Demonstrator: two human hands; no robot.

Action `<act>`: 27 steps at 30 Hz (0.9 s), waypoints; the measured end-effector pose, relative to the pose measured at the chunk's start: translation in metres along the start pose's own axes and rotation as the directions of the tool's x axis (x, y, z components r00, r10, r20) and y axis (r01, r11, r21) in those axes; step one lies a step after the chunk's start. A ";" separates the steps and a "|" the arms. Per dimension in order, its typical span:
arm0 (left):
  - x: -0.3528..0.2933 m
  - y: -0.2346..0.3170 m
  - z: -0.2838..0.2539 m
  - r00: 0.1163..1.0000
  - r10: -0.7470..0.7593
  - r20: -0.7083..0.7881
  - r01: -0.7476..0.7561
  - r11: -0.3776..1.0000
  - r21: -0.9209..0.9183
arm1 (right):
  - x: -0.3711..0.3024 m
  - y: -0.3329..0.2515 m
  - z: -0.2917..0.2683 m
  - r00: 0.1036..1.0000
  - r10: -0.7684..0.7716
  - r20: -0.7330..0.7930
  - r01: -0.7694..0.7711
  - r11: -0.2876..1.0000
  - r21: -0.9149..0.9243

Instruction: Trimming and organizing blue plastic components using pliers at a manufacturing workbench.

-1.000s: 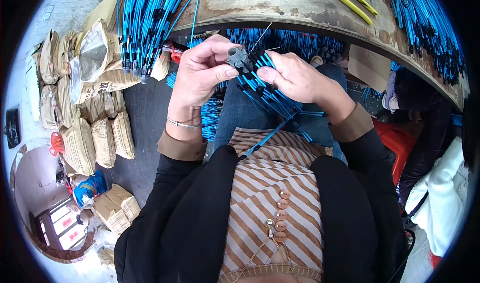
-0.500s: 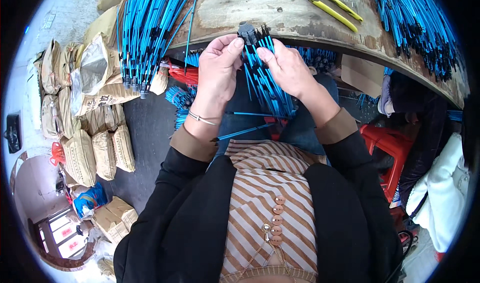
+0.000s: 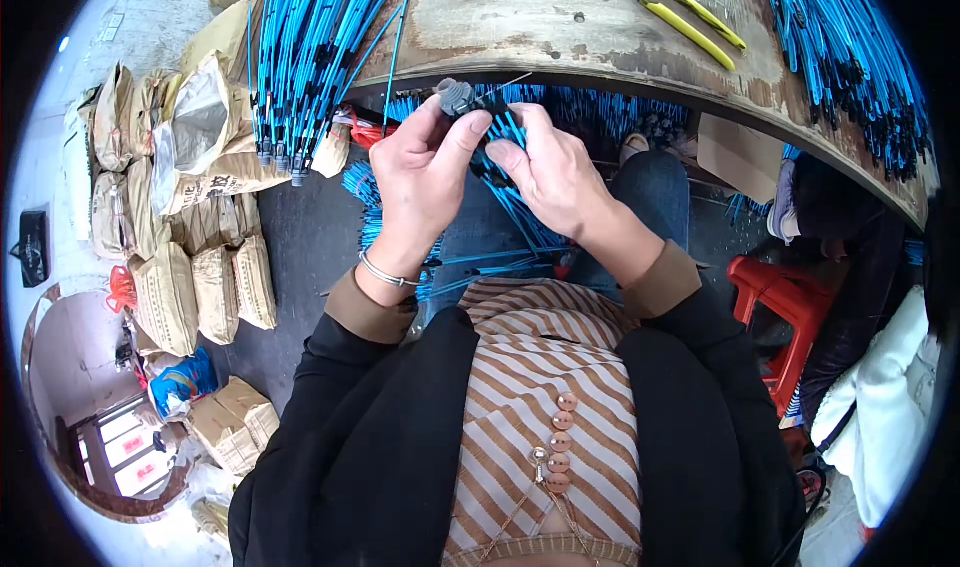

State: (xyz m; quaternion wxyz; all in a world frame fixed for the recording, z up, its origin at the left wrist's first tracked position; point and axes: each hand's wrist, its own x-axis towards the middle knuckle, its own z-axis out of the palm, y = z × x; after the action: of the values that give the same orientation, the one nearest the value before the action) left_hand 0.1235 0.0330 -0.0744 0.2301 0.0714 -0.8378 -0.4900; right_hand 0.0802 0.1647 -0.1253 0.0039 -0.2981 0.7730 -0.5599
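In front of me at the bench edge, my left hand [image 3: 425, 162] pinches a dark grey ribbed plastic fitting [image 3: 456, 97] between thumb and fingers. Close beside it, my right hand [image 3: 552, 172] is closed on a bunch of thin blue rods [image 3: 515, 202] with black ends. The rods hang down from both hands toward my lap. One thin rod or wire sticks out up and to the right from the fitting. How the rods meet the fitting is partly hidden by my fingers.
A worn wooden bench [image 3: 480, 17] curves across the top. Pliers with yellow handles [image 3: 690, 32] lie on it, between blue rod piles at left [image 3: 315, 47] and right [image 3: 850, 57]. Brown sacks [image 3: 160, 302] stand on the left; a red stool [image 3: 785, 297] and another person's leg are at right.
Both hands have shifted slightly left and down with the fitting and rods. The fitting has tilted left, and a thin piece now sticks out beside it. My view has moved a little.
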 end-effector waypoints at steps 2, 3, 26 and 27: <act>-0.005 -0.001 -0.007 0.999 0.038 0.037 -0.039 0.999 0.027 | -0.007 -0.001 0.006 0.974 -0.112 -0.197 0.128 0.989 0.071; -0.007 -0.002 -0.010 0.999 0.035 0.041 -0.036 0.999 0.030 | -0.008 0.000 0.006 0.974 -0.106 -0.199 0.123 0.990 0.075; -0.020 -0.027 -0.034 0.987 -0.072 0.142 0.101 0.973 -0.208 | 0.016 0.008 -0.007 0.927 -0.127 0.352 0.089 0.988 0.123; -0.020 -0.026 -0.033 0.984 -0.111 0.138 0.140 0.966 -0.218 | 0.014 0.008 -0.007 0.935 -0.109 0.337 0.079 0.992 0.102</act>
State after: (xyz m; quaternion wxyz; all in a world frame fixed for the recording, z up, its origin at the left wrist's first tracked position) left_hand 0.1530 0.0004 -0.0895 0.1526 0.0670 -0.7829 -0.5995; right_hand 0.0628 0.1651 -0.1247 0.1239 -0.4270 0.7203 -0.5324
